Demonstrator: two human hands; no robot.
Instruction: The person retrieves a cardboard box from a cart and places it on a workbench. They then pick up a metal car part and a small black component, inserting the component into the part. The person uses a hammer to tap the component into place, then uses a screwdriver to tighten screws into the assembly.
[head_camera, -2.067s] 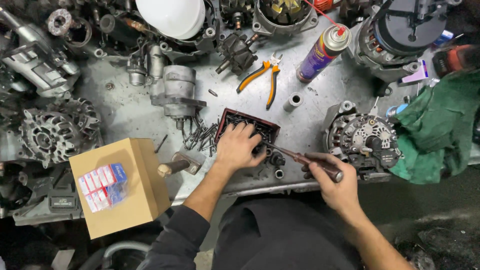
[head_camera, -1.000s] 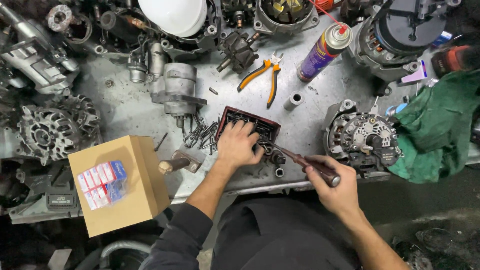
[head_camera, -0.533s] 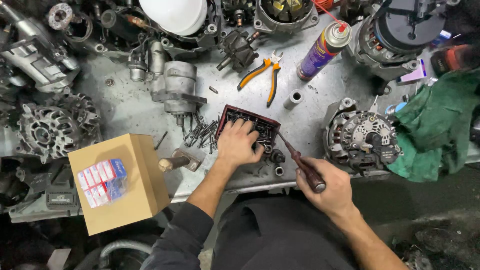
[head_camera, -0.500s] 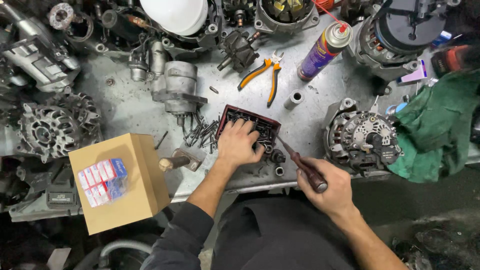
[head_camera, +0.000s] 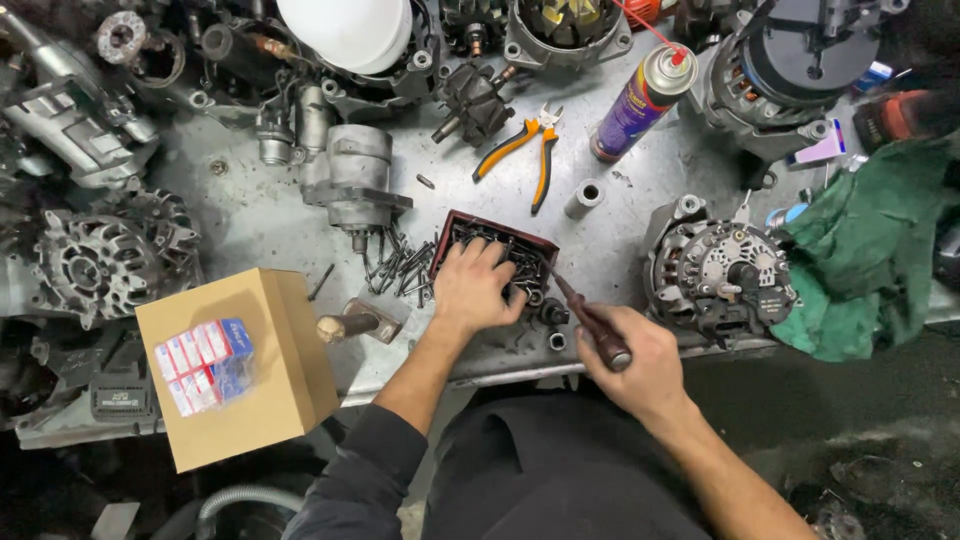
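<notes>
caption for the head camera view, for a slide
Left hand rummages in a small dark red tray of screws while the right hand holds a dark-handled screwdriver on a cluttered grey metal workbench.

A scratched grey metal workbench (head_camera: 260, 215) stands over what seems a dark, grimy floor (head_camera: 860, 450).

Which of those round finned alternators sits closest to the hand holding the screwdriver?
The alternator beside the green cloth, just right of the right hand; the others lie far left.

Grey metal worktop (head_camera: 250, 215), scuffed and crowded. On it: dark red tray (head_camera: 500, 232) of screws, orange pliers (head_camera: 528, 150), spray can (head_camera: 640, 100), cardboard box (head_camera: 235, 365) at front edge, green cloth (head_camera: 870, 250), alternator (head_camera: 722, 275), loose bolts (head_camera: 400, 268).
</notes>
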